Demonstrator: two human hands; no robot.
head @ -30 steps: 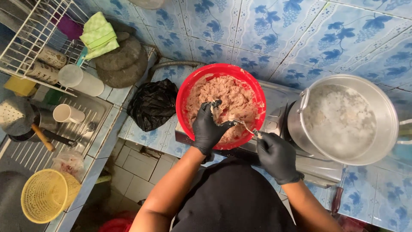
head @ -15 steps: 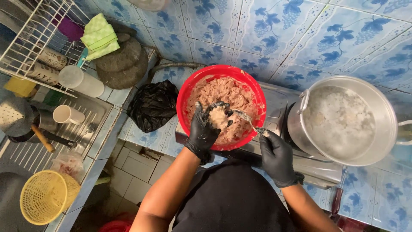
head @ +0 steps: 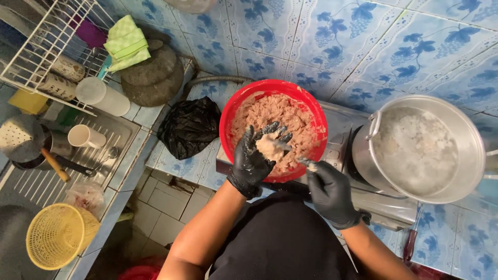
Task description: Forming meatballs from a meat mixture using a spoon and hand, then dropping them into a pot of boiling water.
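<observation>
Shaping step: black-gloved left hand (head: 255,158) cups pale minced paste (head: 270,145) over red round plastic bowl (head: 233,111); black-gloved right hand (head: 328,189) grips a small metal spoon (head: 306,164); scooping likely needs steady squeeze.

Left hand (head: 255,161) cupping minced paste (head: 270,145) over red bowl (head: 233,111), right hand (head: 328,187) gripping spoon (head: 307,164)

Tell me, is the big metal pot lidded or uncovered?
Uncovered: the metal pot shows its pale, cloudy contents from above, and no lid is on it.
</observation>
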